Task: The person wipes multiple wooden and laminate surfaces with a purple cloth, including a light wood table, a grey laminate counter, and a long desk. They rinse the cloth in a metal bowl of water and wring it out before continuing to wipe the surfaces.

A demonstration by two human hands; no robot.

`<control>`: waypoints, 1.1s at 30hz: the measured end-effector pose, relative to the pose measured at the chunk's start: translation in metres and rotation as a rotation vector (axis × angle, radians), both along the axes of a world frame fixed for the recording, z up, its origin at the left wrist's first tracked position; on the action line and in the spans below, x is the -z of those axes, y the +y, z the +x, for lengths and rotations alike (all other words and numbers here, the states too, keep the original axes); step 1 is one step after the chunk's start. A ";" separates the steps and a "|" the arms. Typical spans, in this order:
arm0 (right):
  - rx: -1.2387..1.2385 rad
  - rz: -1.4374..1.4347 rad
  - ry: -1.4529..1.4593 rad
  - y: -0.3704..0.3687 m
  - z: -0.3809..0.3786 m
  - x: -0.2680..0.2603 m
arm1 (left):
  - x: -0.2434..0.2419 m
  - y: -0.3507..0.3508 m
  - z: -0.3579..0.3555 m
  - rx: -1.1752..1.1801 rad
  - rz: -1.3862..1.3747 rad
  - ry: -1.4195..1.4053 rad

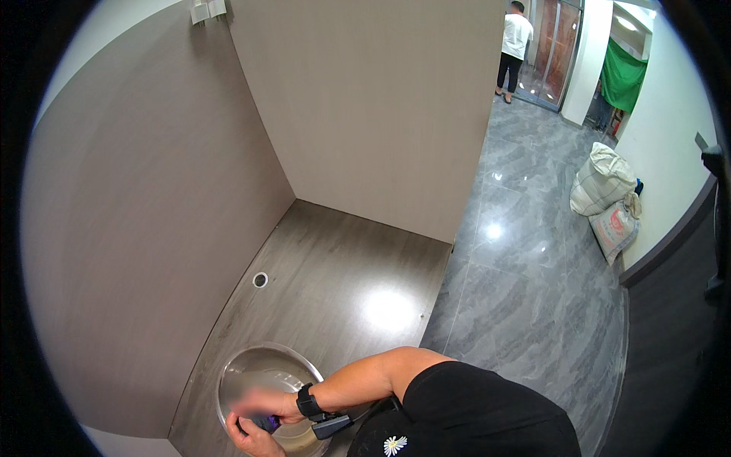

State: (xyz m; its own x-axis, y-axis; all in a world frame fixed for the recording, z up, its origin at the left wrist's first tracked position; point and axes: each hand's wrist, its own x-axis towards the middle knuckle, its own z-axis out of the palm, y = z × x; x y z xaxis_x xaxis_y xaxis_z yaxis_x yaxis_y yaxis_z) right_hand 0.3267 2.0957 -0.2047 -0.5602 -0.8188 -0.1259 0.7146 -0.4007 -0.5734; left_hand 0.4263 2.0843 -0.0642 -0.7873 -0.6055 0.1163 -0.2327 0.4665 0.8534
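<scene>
A round stainless-steel basin (pixel 274 349) with water in it stands on the wood-grain surface before me. Over the basin, my left hand (pixel 260 440) curls its fingers and thumb around a small dark item with purple on it (pixel 267 423). What that item is cannot be made out, since the hands cover much of it. From the right reaches my right hand (pixel 268 402), blurred and lying against the same item. Its exact finger pose is unclear. On my right wrist sits a black strap (pixel 308 402) with a small black device (pixel 332 427) beside it.
Wood-look panels (pixel 365 114) rise behind and to the left of the wood-grain surface (pixel 337 274), which has a round hole (pixel 260 280). Beyond its right edge lies grey marble-look floor (pixel 525 308). Two sacks (pixel 604 180) lean against the wall. A person (pixel 515 45) stands near a glass door.
</scene>
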 end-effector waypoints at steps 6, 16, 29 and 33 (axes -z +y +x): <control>-0.161 -0.101 -0.237 0.004 0.001 -0.015 | 0.018 -0.015 -0.007 0.185 -0.320 0.274; -0.427 -0.093 -0.157 0.028 -0.004 -0.020 | 0.019 -0.021 -0.005 0.416 -0.649 0.361; -0.455 -0.339 0.908 -0.027 -0.045 0.020 | 0.003 -0.009 0.000 0.657 -0.859 0.436; -0.153 -0.581 1.631 -0.028 -0.055 0.000 | -0.002 -0.007 -0.003 0.747 -0.933 0.512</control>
